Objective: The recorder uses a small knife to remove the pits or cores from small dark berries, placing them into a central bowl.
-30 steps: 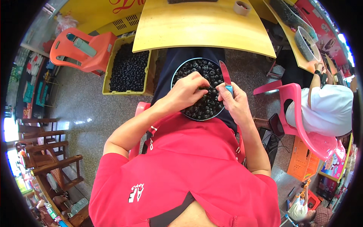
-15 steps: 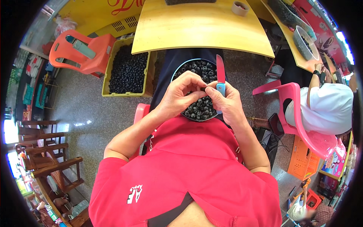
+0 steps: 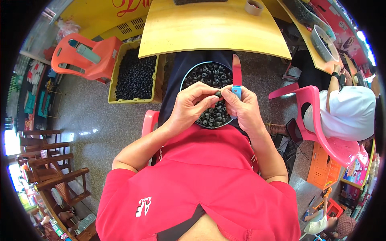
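Left hand (image 3: 192,105) is pinching a small dark fruit (image 3: 217,93) at its fingertips, above the round bowl (image 3: 185,76) of dark fruits sitting on the lap. Right hand (image 3: 244,107) is gripping a knife (image 3: 236,76), blue handle enclosed, blade pointing up. Yellow crate (image 3: 113,82) of dark fruits is standing on the floor to the left, beside an orange chair (image 3: 98,56).
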`<action>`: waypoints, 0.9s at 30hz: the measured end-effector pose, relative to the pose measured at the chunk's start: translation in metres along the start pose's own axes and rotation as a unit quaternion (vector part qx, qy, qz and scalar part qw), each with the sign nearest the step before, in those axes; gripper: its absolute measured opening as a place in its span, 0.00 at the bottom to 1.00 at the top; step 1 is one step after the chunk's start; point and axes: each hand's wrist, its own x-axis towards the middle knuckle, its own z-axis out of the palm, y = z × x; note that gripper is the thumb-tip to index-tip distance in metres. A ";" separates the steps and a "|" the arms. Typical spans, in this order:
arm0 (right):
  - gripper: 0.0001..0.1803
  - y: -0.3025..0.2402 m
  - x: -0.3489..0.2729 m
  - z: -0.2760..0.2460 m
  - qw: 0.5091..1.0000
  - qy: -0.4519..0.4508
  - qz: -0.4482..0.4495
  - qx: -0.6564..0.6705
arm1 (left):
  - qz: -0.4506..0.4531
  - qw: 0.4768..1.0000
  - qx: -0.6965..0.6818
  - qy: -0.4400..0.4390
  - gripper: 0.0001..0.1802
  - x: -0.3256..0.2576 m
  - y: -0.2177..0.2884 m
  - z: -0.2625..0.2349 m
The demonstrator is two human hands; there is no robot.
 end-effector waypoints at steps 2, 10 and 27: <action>0.09 0.000 0.000 -0.001 1.000 -0.005 -0.008 -0.019 | -0.006 1.000 0.000 0.000 0.08 0.001 0.001 0.001; 0.06 0.001 -0.008 0.003 0.842 0.033 -0.311 -0.439 | -0.064 0.990 -0.122 0.033 0.09 0.001 -0.009 -0.004; 0.07 0.007 -0.009 0.006 0.779 0.042 -0.364 -0.510 | -0.015 0.986 -0.163 -0.007 0.08 -0.004 -0.011 0.001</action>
